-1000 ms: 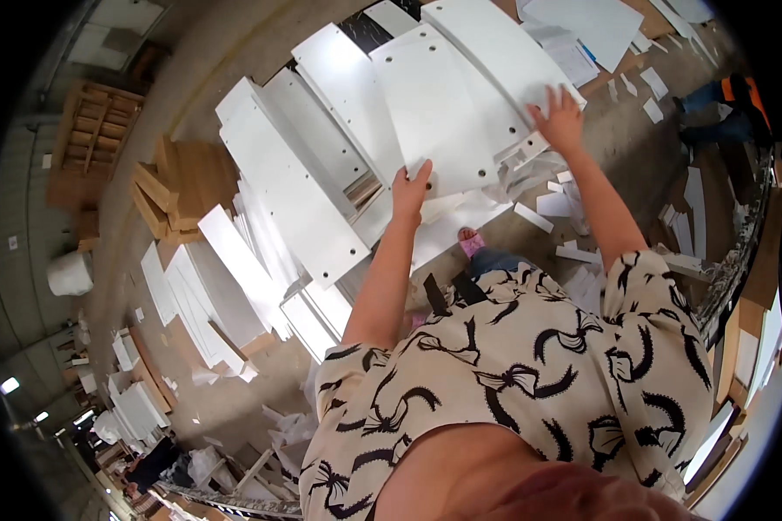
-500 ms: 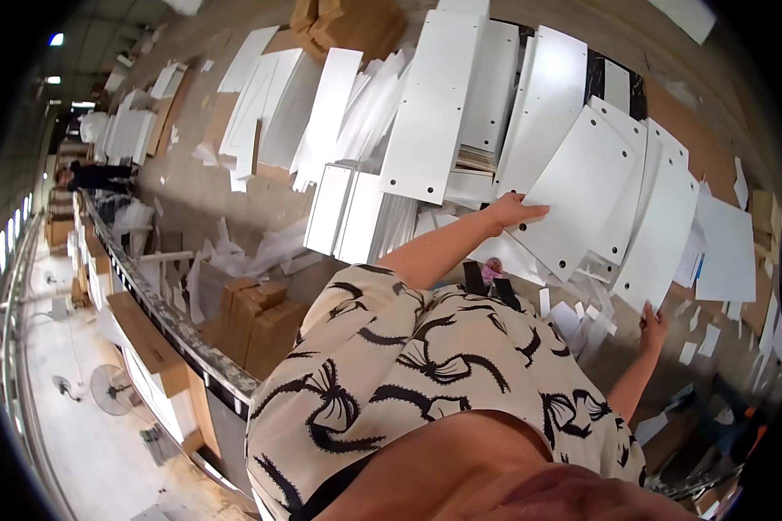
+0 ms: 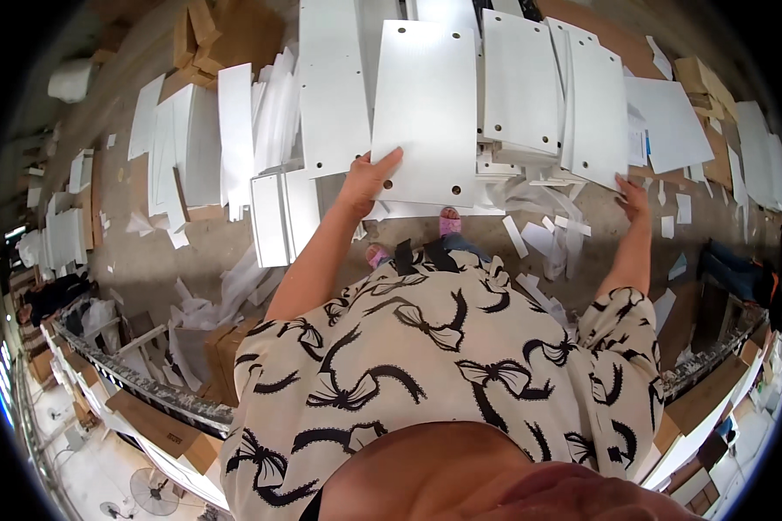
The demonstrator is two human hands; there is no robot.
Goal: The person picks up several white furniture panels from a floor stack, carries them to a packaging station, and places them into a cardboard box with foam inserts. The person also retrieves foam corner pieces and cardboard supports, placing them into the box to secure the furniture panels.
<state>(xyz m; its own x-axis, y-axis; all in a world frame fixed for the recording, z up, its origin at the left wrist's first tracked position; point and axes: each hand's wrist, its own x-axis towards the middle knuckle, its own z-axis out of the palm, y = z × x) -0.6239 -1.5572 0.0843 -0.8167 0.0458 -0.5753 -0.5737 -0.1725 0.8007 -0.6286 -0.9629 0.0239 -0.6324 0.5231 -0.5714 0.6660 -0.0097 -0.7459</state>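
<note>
My left hand [image 3: 374, 181] is closed on the near left edge of a white board [image 3: 426, 104], its thumb lying on top. Dark round holes show near the board's corners. This board lies over other white boards behind it, and its underside is hidden. On the right, my right hand [image 3: 636, 198] has its fingers bent at the near corner of another white board [image 3: 598, 113], which tops a stack. Between these two stands a further stack of white boards [image 3: 517, 82] with similar holes.
More white boards [image 3: 332, 87] and narrow panels [image 3: 269, 217] stand to the left. Brown cartons [image 3: 226, 39] sit at the far left. White scraps [image 3: 539, 236] litter the floor near my feet. Behind me runs a rail [image 3: 148, 391].
My view has swung to the right. The board in my left hand has moved left, off the neighbouring boards, and lies straighter. My right hand stays at its board's corner.
</note>
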